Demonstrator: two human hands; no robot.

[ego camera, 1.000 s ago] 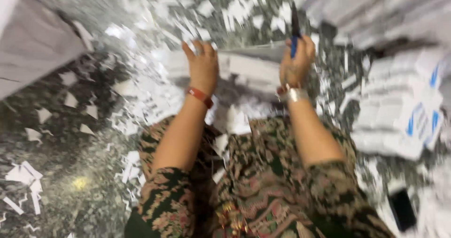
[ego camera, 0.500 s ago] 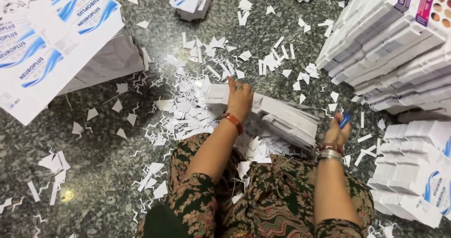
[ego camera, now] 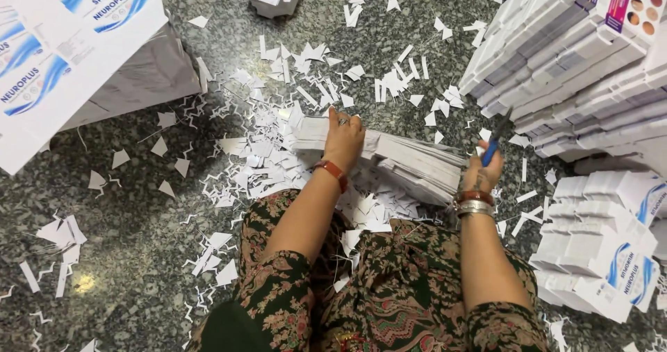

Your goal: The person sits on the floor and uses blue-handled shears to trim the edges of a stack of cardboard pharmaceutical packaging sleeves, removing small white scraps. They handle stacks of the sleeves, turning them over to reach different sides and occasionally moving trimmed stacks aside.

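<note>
1. Nearest the camera, the person's lap in patterned green and red cloth [ego camera: 389, 289] fills the bottom middle, with paper scraps lying on it.
2. The left hand [ego camera: 342, 140] lies palm down, fingers spread flat, on the near end of a slanting stack of flat white cartons [ego camera: 410, 163] that rests on the speckled stone floor [ego camera: 139, 234] just beyond the knees.
3. The right hand [ego camera: 483, 175] sits at the right end of the same stack, its grip pressed together around a blue-handled cutter [ego camera: 495, 142] that points up and away.
4. White paper offcuts [ego camera: 278, 151] litter the floor around the stack, thickest to its left and beyond it.
5. At the floor's right side lie folded white-and-blue cartons [ego camera: 604, 248]; behind them rise tall piles of flat white boxes [ego camera: 556, 60].
6. At the far left, printed blue-and-white sheets [ego camera: 62, 53] top a big pile.
</note>
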